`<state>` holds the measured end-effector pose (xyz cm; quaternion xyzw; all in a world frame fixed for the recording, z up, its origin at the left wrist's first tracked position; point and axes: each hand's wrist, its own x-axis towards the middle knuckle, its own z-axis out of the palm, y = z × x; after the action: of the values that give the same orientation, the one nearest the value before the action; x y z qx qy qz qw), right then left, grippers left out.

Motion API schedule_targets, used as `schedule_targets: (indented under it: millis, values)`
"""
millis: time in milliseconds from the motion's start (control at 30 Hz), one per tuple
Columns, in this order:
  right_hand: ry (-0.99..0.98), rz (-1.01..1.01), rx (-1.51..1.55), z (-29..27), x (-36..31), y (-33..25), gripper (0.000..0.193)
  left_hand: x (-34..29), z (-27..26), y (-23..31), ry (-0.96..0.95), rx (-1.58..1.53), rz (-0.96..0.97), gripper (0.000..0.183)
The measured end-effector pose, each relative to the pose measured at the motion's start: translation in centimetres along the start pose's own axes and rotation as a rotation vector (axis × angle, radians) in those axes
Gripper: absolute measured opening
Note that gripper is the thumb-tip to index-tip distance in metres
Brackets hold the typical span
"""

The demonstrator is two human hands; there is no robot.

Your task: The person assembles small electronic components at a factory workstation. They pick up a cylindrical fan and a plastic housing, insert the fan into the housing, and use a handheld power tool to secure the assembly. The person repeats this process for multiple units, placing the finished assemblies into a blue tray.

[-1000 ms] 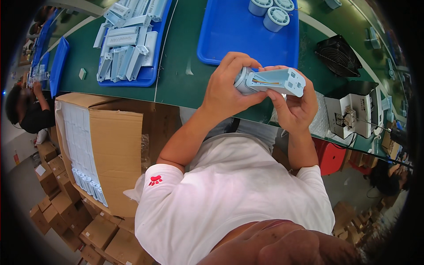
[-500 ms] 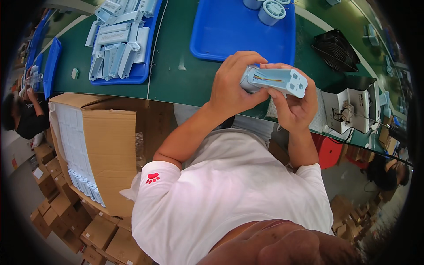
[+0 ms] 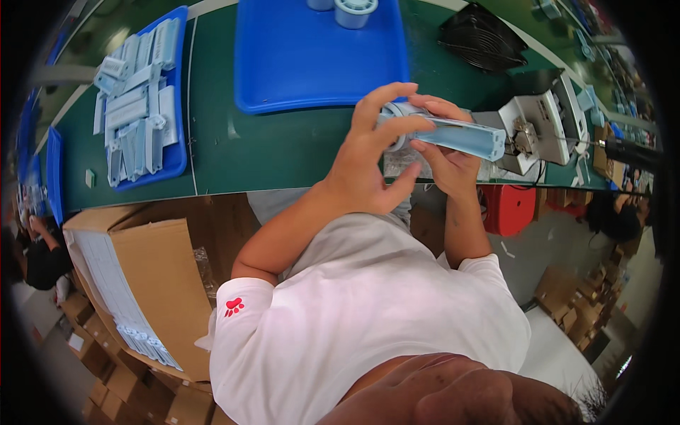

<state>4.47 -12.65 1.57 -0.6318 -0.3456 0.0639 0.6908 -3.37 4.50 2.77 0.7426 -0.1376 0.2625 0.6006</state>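
Over the table's front edge, both my hands hold a light blue fan casing [image 3: 464, 138], a long open trough joined to a round head. My right hand [image 3: 457, 166] closes round the trough from behind and below, its thumb on the near side. My left hand [image 3: 368, 152] is at the round head, its fingers over the top and near side, its thumb spread away from the part. The trough's open side is turned partly from view, so its inside hardly shows.
A blue tray [image 3: 319, 103] with round light blue fan heads [image 3: 354, 13] lies ahead. To the left, another blue tray [image 3: 177, 142] bears piled handle shells [image 3: 131, 106]. A black fan [image 3: 482, 39], white screw feeder [image 3: 549, 134] and power screwdriver [image 3: 630, 152] are right. An open carton [image 3: 159, 276] stands lower left.
The casing has been tilted, so its open side and the wires inside show less. My left thumb has come off the part. The view has shifted, with the table's things now further left.
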Motion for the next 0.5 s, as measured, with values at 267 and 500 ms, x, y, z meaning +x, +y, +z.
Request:
schedule_targets:
  millis: [267, 500]
  values:
    - [-0.047, -0.044, -0.333, -1.2, -0.4, -0.2, 0.049, 2.4, 0.3, -0.5, -0.120, -0.035, -0.255, 0.043]
    - [-0.059, 0.040, -0.466, -3.3, -2.1, -0.9, 0.049, 5.8, 1.5, 0.0, -0.445, 0.412, -0.226, 0.032]
